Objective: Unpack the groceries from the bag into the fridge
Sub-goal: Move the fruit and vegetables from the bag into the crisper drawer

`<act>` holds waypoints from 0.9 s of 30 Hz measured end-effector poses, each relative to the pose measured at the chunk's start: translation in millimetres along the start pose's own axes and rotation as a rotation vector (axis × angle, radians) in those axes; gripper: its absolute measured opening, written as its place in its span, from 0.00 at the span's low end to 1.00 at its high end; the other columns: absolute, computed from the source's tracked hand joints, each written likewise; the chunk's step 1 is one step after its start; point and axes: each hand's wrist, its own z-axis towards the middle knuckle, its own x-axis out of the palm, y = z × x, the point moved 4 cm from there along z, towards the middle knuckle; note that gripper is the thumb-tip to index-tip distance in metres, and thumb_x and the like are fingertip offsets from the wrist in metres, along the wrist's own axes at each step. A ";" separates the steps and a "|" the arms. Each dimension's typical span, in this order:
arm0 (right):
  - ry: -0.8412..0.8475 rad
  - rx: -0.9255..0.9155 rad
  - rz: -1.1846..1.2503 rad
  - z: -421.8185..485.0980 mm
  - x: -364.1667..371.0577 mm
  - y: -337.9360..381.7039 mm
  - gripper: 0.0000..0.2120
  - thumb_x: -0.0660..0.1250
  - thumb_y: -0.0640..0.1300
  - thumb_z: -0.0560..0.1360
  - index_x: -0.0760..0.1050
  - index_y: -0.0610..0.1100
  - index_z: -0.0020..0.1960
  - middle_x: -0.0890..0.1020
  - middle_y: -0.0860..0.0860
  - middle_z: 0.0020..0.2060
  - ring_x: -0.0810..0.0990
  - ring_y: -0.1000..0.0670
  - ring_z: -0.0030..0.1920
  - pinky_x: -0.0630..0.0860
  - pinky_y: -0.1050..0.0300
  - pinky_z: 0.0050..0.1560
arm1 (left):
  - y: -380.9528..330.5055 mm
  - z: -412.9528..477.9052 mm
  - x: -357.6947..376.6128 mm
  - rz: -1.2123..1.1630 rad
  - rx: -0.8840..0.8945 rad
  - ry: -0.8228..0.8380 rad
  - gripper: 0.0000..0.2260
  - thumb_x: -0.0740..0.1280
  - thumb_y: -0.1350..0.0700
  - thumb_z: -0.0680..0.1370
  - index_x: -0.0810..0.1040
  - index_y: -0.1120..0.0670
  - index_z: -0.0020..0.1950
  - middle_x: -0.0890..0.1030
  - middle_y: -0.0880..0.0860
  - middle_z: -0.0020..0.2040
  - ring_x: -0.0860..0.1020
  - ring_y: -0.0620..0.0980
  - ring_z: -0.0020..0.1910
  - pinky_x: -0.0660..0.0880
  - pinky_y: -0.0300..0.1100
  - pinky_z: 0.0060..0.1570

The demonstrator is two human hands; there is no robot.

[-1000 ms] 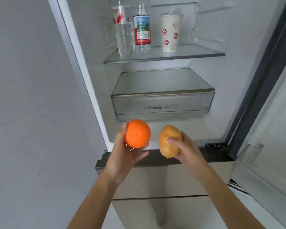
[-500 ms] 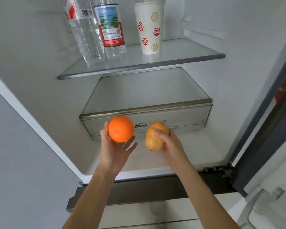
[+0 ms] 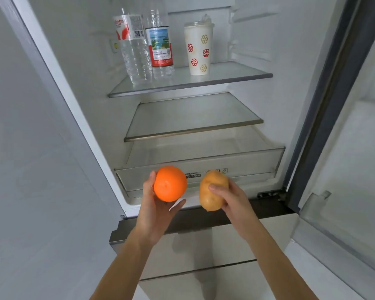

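My left hand (image 3: 155,210) holds a round orange (image 3: 170,183) in front of the open fridge. My right hand (image 3: 231,199) grips a tan potato (image 3: 212,190) beside it, a small gap between the two. Both sit just in front of the clear crisper drawer (image 3: 243,163), which is pulled out at the bottom of the fridge and looks empty. The grocery bag is not in view.
Two water bottles (image 3: 136,50) (image 3: 160,48) and a patterned paper cup (image 3: 198,49) stand on the upper glass shelf (image 3: 236,74). A bare glass shelf (image 3: 193,118) lies below. The open fridge door (image 3: 355,148) stands to the right; a grey wall (image 3: 30,169) is left. Lower freezer drawers (image 3: 193,252) are shut.
The crisper drawer now stands pulled out from under its glass cover. My view has pulled back and tilted, and both hands with the orange and potato stay in front of the drawer.
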 end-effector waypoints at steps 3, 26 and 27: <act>-0.001 -0.011 -0.031 -38.2 -0.4 -3.5 0.34 0.78 0.55 0.60 0.74 0.54 0.65 0.80 0.52 0.60 0.79 0.47 0.60 0.77 0.43 0.61 | 9.5 -31.3 -7.8 -0.015 -0.018 0.044 0.35 0.68 0.32 0.70 0.71 0.48 0.72 0.79 0.58 0.66 0.76 0.61 0.67 0.72 0.58 0.65; 0.072 -0.238 -0.520 -22.3 80.5 128.4 0.27 0.78 0.50 0.67 0.70 0.51 0.61 0.78 0.52 0.55 0.82 0.52 0.50 0.84 0.50 0.41 | -143.3 -100.6 17.4 0.799 0.506 -0.054 0.27 0.77 0.40 0.62 0.80 0.46 0.59 0.84 0.46 0.52 0.82 0.46 0.52 0.80 0.42 0.50; 0.128 -0.210 -0.660 -4.6 88.1 131.0 0.29 0.78 0.51 0.66 0.69 0.51 0.62 0.77 0.52 0.55 0.82 0.51 0.50 0.84 0.51 0.41 | -153.1 -89.3 18.9 0.964 0.552 -0.087 0.30 0.77 0.40 0.60 0.79 0.45 0.61 0.82 0.45 0.53 0.80 0.44 0.53 0.78 0.40 0.50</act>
